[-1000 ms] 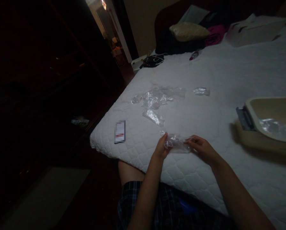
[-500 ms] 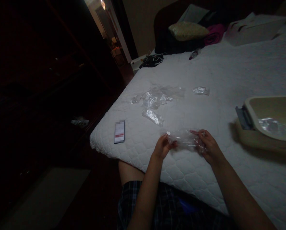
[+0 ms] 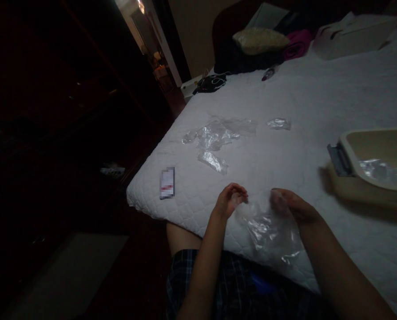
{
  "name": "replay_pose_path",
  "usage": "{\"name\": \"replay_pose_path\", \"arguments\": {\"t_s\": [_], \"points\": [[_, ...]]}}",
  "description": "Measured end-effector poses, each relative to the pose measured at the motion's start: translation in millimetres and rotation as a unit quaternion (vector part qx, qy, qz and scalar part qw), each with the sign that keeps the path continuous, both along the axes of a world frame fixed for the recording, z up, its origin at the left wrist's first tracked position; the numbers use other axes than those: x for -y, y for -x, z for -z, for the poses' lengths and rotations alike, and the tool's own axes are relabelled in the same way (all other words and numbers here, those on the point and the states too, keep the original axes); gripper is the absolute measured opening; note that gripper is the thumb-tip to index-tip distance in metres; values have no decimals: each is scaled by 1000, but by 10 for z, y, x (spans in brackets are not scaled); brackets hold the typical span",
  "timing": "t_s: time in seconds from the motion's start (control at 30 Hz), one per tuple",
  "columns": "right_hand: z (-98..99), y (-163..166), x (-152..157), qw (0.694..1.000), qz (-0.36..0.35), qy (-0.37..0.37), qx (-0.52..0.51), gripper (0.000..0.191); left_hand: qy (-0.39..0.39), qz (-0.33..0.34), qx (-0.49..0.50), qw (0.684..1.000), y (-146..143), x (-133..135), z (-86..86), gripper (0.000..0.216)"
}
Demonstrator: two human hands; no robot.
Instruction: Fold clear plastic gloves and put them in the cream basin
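A clear plastic bag (image 3: 271, 235) hangs between my hands, loose and spread out over the near edge of the bed. My left hand (image 3: 232, 198) is at the bag's upper left corner, fingers curled around the film. On the other side, my right hand (image 3: 290, 204) grips the bag's upper right part, its fingers partly blurred behind the plastic. Beyond my hands, a folded clear bag (image 3: 213, 161) lies on the white quilted mattress (image 3: 252, 173). A heap of crumpled clear bags (image 3: 215, 133) is just behind it, and another small folded bag (image 3: 278, 123) rests farther right.
A beige plastic bin (image 3: 351, 186) with a grey handle stands at right, clear plastic inside. A phone (image 3: 167, 183) lies near the mattress's left corner. At the back are a cushion (image 3: 261, 41), a pink roll (image 3: 296, 44) and a white box (image 3: 355, 38).
The plastic bag was stretched flat and narrow between my hands; now it has opened out and hangs down toward me. My right hand has shifted slightly right and down.
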State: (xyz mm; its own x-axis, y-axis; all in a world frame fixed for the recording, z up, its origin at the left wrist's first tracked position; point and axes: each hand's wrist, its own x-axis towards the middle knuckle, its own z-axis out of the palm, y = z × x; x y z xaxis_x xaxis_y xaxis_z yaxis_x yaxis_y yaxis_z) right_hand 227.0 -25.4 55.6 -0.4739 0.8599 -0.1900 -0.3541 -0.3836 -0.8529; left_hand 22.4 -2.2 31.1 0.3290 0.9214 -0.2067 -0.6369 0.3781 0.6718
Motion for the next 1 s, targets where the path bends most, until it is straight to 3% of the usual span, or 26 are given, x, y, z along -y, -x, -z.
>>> {"name": "replay_pose_path", "arguments": {"t_s": [0.17, 0.27, 0.4, 0.63, 0.83, 1.0], "points": [[-115, 92, -148, 998, -7, -29, 59, 31, -36, 11, -42, 998, -17, 2, 67, 35], [9, 157, -248, 990, 28, -43, 129, 30, -23, -5, -88, 996, -44, 9, 100, 39], [166, 217, -286, 980, 71, -65, 175, 31, -33, 36, -108, 993, -66, 19, 91, 50], [228, 207, -271, 983, 96, -56, 149, 32, -38, 72, -127, 989, -53, 38, 70, 29], [245, 167, -280, 988, 116, -5, 106, 32, -12, 16, -107, 994, -22, 39, 4, 24], [257, 123, -279, 994, 82, 11, 65, 33, 15, -45, -51, 998, 47, 49, -48, 21]]}}
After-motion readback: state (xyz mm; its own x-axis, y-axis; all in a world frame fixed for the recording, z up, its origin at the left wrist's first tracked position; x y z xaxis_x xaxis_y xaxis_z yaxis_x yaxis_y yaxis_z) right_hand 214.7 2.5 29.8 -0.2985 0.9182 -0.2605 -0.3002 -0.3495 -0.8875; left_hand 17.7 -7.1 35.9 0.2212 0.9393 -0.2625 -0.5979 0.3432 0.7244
